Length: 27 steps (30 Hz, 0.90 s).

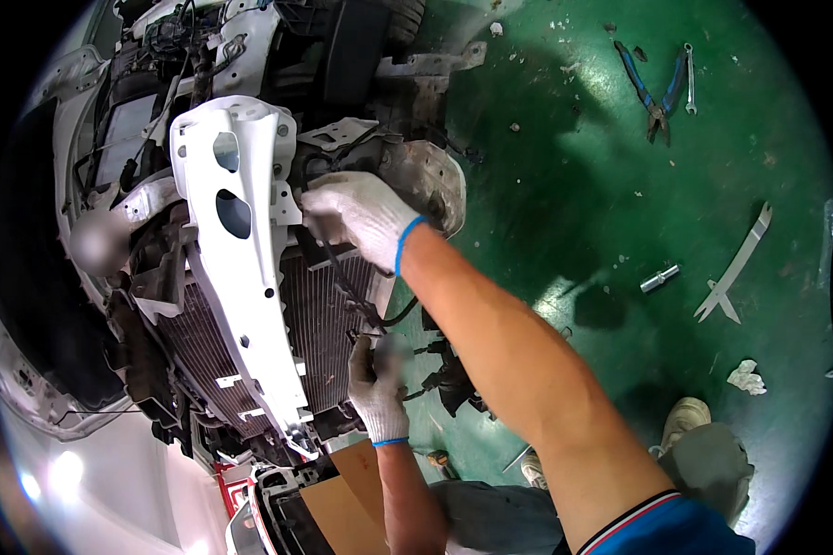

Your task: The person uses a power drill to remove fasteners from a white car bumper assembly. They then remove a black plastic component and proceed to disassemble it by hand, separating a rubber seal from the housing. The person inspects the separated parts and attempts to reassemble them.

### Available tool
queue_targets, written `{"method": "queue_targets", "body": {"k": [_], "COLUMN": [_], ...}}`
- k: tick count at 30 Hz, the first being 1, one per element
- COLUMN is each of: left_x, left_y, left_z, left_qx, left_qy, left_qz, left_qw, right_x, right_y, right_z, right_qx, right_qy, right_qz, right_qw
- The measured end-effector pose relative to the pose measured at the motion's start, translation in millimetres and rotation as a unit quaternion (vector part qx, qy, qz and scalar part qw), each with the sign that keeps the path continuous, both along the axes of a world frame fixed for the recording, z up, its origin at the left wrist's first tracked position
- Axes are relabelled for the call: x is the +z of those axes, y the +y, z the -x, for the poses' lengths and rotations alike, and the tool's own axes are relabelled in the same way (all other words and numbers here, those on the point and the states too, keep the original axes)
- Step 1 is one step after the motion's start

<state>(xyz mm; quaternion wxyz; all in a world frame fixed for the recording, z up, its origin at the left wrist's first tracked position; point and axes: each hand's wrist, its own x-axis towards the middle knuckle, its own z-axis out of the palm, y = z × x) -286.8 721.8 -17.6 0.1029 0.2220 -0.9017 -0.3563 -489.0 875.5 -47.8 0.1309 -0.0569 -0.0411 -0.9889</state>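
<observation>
Car front: bumper off, inner parts bare; white bodywork round the edges, sits at the left of the view.
White support bracket: long painted metal piece w/ two oval cut-outs near its top, runs down across the radiator front, slightly tilted; small tabs and holes at its lower end.
Radiator: dark finned core, fine ribbing, shows on both sides of the bracket.
Black hose: thin, dark, runs down over the radiator face from the upper hand to the lower one (a loop curls off to the right near the lower end).
Right hand: white knit glove w/ blue cuff, up at the bracket's right edge by the radiator top; fingers curled shut on the hose's top end.
Left hand: same kind of glove, lower down at the radiator's right edge; fingers bent in by the hose's lower end, part blurred, so can't tell if they grip it.
Floor: green, glossy, scuffed.
On floor, well apart from the hands: blue-handled pliers w/ a spanner just beside; a socket; a pale trim tool; a crumpled rag.
Cardboard: brown, below the left hand.
</observation>
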Motion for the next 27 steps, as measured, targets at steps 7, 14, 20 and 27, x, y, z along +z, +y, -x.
{"method": "queue_targets", "body": {"k": [7, 14, 20, 27], "left_x": [-5.3, 6.1, 12.7, 10.3], "left_y": [-5.0, 6.6, 16.9, 36.7], "left_z": [-6.8, -8.9, -5.7, 0.9], "left_qx": [0.014, 0.027, 0.008, 0.005], "left_qy": [0.0, -0.009, 0.008, 0.03], "left_qz": [0.014, -0.009, -0.047, -0.058], "left_qw": [1.0, 1.0, 0.999, 0.998], "right_x": [-7.5, -24.0, 0.7, 17.6], "right_y": [-18.1, 6.5, 5.2, 8.6], "right_z": [-25.8, -10.4, 0.2, 0.3], "right_qx": [0.011, 0.02, 0.023, -0.015], "right_qy": [-0.043, 0.088, 0.01, -0.034], "right_qz": [0.008, 0.075, 0.064, 0.047], "right_qw": [0.999, 0.993, 0.998, 0.998]}}
